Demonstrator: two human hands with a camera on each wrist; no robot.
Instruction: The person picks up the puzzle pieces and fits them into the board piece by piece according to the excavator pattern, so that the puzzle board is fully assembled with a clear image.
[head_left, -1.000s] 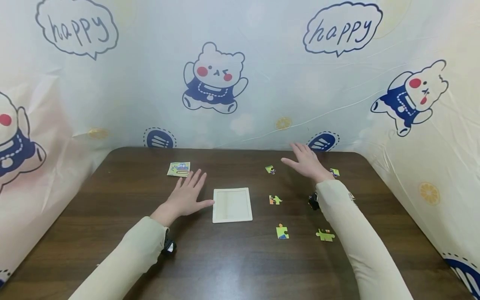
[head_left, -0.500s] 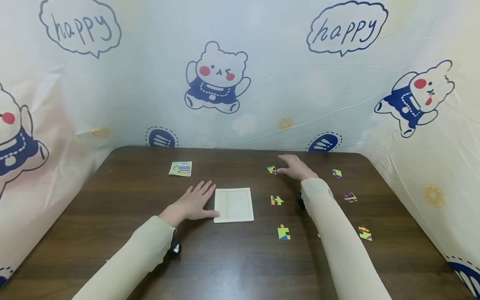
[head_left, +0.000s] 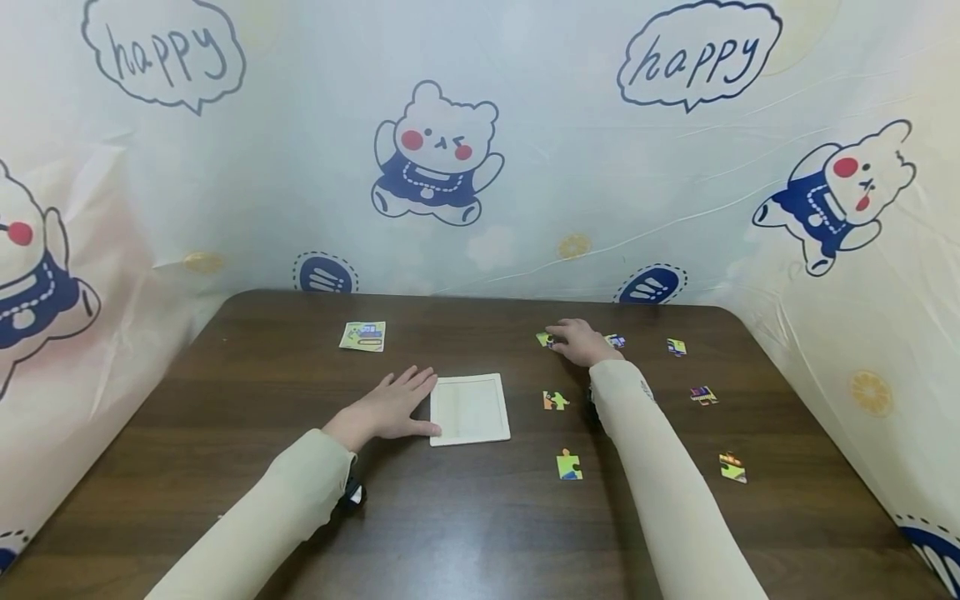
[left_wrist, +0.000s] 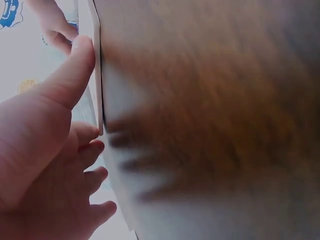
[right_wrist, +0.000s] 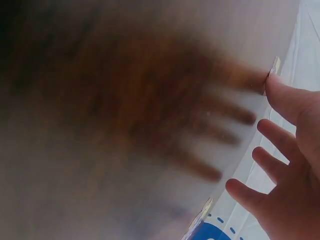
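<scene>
In the head view my left hand (head_left: 386, 408) lies with fingers spread at the left edge of a white square frame board (head_left: 470, 410); its thumb rests on the board's lower left side. Seen close in the left wrist view, the thumb touches the board's edge (left_wrist: 95, 75). My right hand (head_left: 581, 342) reaches to a green jigsaw puzzle piece (head_left: 543, 339) at the back of the table. In the right wrist view the thumb touches that jigsaw piece (right_wrist: 275, 65), while the visible other fingers are spread, apart from it. The piece looks flat on the table.
More jigsaw pieces lie on the brown table (head_left: 450, 517): an orange-green one (head_left: 556, 401), a yellow-green one (head_left: 568, 465), several along the right side (head_left: 703, 396), and one partly behind the right hand (head_left: 616, 341). A small picture card (head_left: 363, 337) lies back left. A printed curtain (head_left: 525, 167) hangs behind.
My right hand has moved left and down from the back right to the green jigsaw piece. My left hand has shifted slightly right, its thumb now on the board.
</scene>
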